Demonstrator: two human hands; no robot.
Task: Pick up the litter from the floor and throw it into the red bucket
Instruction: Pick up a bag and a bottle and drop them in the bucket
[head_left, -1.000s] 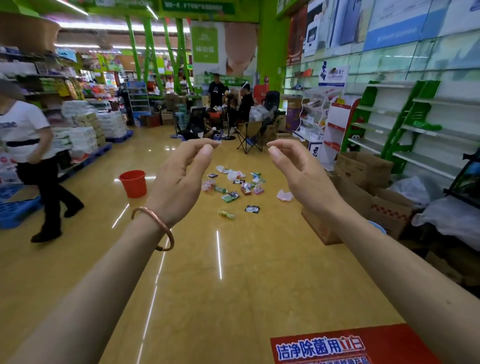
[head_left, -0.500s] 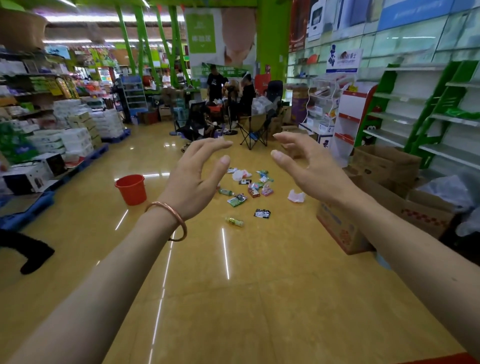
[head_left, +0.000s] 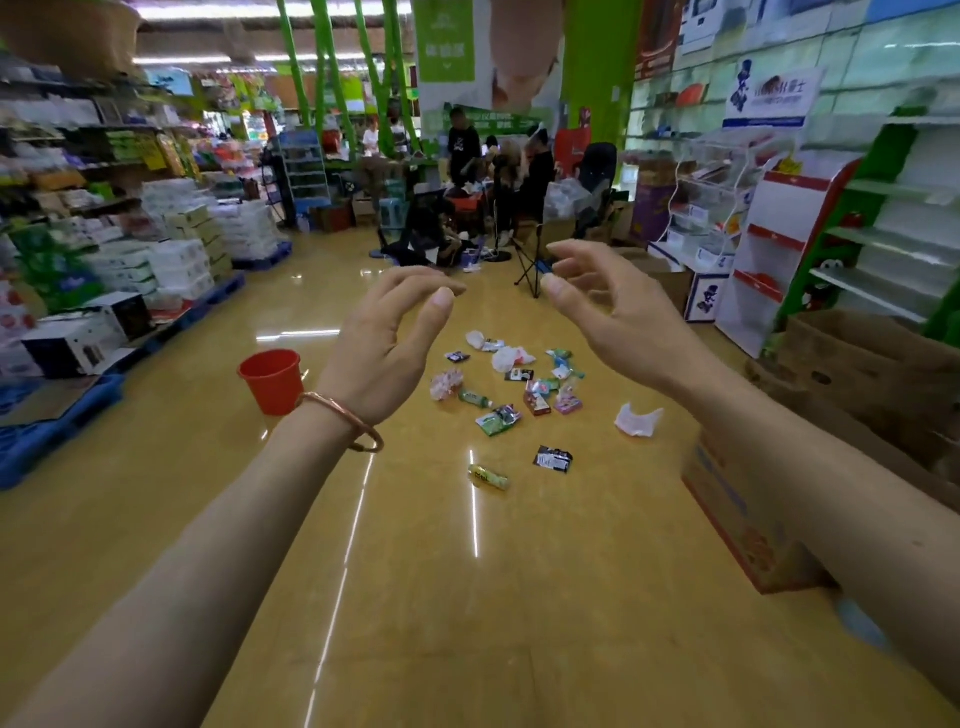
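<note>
- Litter (head_left: 511, 395) is lying scattered on the glossy yellow floor (head_left: 415, 571), to the right of the red bucket (head_left: 271, 382) and well apart from it.
- The red bucket is standing upright on the floor with its mouth facing up. From this angle I cannot tell whether anything is lying inside.
- Within the litter, a green packet (head_left: 498, 420) is lying about level with the bucket's base. A black wrapper (head_left: 553, 460) and a small yellow-green bottle (head_left: 488, 477) are lying nearer the camera than the bucket. A crumpled white paper (head_left: 636, 420) is sitting at the edge of the scatter farthest from the bucket.
- The left hand (head_left: 384, 343) is hovering in the air just right of the bucket in view, fingers loosely curved and thumb apart from them, gripping nothing. A copper-coloured bangle (head_left: 343, 421) is hanging at its wrist, beside the bucket's right edge.
- The right hand (head_left: 618, 317) is hovering farther right of the bucket, beyond the left hand. Its fingers are relaxed and spread, holding nothing, and its fingertips are showing blurred.
- A cardboard box (head_left: 737, 519) is sitting on the floor far to the right of the bucket, past the white paper, partly hidden by the right forearm.
- A blue pallet (head_left: 47, 436) is lying left of the bucket, carrying stacked boxes.
- People (head_left: 467, 156) are gathering well behind the bucket, by a folding chair (head_left: 535, 265).
</note>
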